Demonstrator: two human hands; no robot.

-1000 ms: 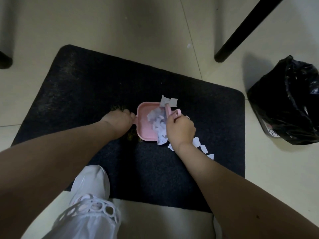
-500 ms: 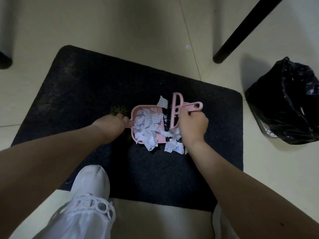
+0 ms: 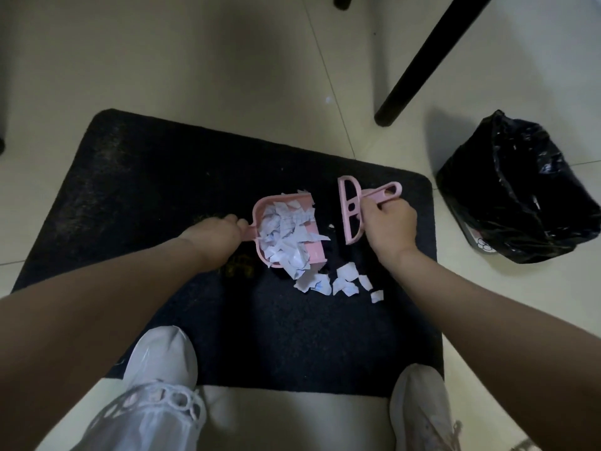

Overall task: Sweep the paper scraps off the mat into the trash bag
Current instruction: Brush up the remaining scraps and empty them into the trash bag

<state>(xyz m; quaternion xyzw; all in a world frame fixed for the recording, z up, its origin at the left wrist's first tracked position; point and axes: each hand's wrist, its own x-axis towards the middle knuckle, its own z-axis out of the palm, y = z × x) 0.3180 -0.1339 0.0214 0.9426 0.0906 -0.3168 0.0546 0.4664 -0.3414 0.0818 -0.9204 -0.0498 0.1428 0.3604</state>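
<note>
On the black mat my left hand grips the handle of a small pink dustpan, which is heaped with white paper scraps. Just right of the pan, my right hand holds a pink hand brush by its handle, the head standing apart from the pan's mouth. Several loose scraps lie on the mat below the pan and the brush. The black trash bag stands open on the tiled floor off the mat's right edge.
A black furniture leg slants down to the floor behind the mat's far right corner. Both my white shoes, the left and the right, stand at the mat's near edge. Pale tiles surround the mat.
My right hand has drawn the brush away to the right of the dustpan. More scraps now lie in the pan, and a few have spread out on the mat below it.
</note>
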